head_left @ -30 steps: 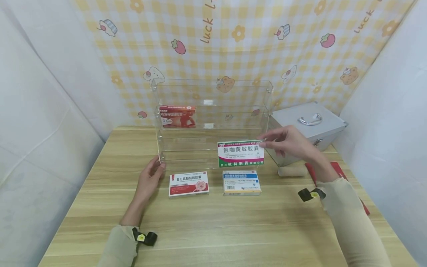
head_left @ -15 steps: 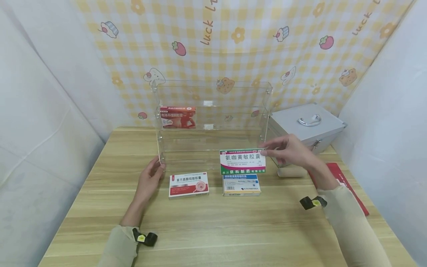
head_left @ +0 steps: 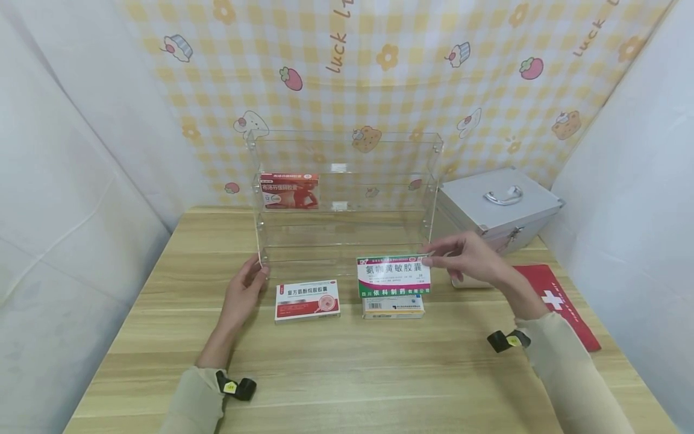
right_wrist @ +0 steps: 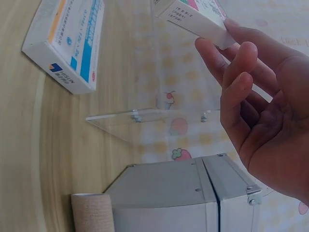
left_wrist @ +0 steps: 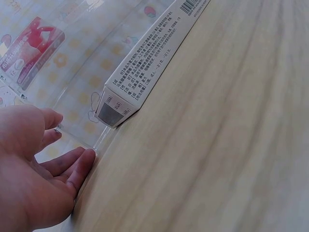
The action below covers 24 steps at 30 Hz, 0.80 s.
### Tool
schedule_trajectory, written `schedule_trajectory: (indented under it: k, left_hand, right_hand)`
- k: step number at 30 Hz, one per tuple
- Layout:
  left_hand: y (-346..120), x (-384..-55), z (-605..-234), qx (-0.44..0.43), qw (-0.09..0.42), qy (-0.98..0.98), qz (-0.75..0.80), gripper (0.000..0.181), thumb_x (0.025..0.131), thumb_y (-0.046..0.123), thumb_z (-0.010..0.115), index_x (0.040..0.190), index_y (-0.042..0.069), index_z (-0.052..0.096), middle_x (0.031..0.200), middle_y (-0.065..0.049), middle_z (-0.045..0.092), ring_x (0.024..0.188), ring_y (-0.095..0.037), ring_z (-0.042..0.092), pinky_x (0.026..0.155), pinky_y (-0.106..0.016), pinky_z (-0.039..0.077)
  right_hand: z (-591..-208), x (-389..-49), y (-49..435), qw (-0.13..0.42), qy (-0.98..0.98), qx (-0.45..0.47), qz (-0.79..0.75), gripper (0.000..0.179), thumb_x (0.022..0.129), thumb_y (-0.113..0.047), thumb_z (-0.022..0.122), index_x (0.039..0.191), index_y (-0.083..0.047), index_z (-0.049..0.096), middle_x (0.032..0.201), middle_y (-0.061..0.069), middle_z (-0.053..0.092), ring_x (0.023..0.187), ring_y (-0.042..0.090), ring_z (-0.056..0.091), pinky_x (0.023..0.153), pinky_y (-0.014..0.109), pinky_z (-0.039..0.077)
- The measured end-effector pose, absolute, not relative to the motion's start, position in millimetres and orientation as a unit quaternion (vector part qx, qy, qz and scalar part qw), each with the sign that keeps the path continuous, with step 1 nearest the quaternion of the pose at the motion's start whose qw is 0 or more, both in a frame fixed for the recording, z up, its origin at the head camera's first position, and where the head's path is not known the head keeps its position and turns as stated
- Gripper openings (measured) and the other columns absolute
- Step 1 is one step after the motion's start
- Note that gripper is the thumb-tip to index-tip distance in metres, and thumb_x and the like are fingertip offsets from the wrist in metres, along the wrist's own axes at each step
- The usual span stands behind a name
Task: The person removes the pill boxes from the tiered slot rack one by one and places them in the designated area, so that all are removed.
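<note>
My right hand pinches the right end of a white, green and magenta medicine box between thumb and fingers. That box is held up with its printed front towards me, before the lower right of a clear acrylic display rack. Below, it partly covers a blue and white medicine box lying on the table. At the rack's lower left side edge, my left hand holds the panel between thumb and fingers, as the left wrist view shows. Beside it lies a red and white medicine box.
A red medicine box stands on an upper left tier of the rack. To the rack's right sits a silver metal case, with a tan roll near it. A red pouch with a white cross lies at the right.
My right hand has brought the green and magenta medicine box down in front of the rack, so it now overlaps the blue and white one. The left hand has stayed at the rack.
</note>
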<state>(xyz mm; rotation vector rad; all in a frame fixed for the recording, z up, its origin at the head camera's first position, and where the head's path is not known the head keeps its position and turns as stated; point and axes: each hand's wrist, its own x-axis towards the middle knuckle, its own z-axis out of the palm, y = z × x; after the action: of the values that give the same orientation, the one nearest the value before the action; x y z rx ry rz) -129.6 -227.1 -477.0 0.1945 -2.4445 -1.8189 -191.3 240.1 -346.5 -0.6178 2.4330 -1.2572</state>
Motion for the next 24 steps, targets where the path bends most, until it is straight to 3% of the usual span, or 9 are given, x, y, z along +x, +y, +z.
schedule_trajectory:
  k: [4,10,17,24]
  left_hand:
    - [-226.1,-129.6,-475.6,0.061,0.043,-0.801,-0.594,0.057,0.102,0.041,0.051,0.152,0.021,0.036,0.145,-0.017,0.046,0.123,-0.031,0.051,0.094,-0.032,0.051]
    - [-226.4,-129.0,-474.6,0.058,0.044,-0.801,-0.594,0.055,0.103,0.038,0.050,0.152,0.019,0.036,0.145,-0.018,0.046,0.123,-0.032,0.051,0.095,-0.035,0.051]
    - [-225.6,-129.1,-474.9,0.064,0.042,-0.800,-0.595,0.055,0.103,0.039,0.049,0.152,0.021,0.036,0.145,-0.015,0.046,0.122,-0.028,0.051,0.092,-0.024,0.051]
    - [-225.2,-129.1,-474.7,0.068,0.035,-0.797,-0.600,0.056,0.102,0.041,0.049,0.153,0.023,0.035,0.146,-0.014,0.045,0.124,-0.028,0.050,0.095,-0.031,0.050]
  right_hand:
    - [-355.2,-187.6,240.8,0.167,0.857,-0.204,-0.443,0.030,0.085,-0.035,0.078,0.111,-0.021,0.075,0.083,0.008,0.070,0.044,0.027,0.051,0.038,0.030,0.044]
    - [-371.3,-181.6,240.8,0.169,0.843,-0.212,-0.464,0.025,0.086,-0.030,0.077,0.108,-0.017,0.076,0.073,0.013,0.067,0.044,0.017,0.049,0.037,0.032,0.044]
    - [-380.2,-176.0,242.8,0.178,0.846,-0.209,-0.456,0.026,0.086,-0.029,0.078,0.108,-0.016,0.075,0.088,0.011,0.071,0.045,0.018,0.050,0.038,0.034,0.047]
    - [-389.7,-169.8,245.4,0.198,0.840,-0.211,-0.458,0.027,0.087,-0.028,0.077,0.110,-0.015,0.073,0.092,0.016,0.070,0.044,0.018,0.050,0.039,0.031,0.047]
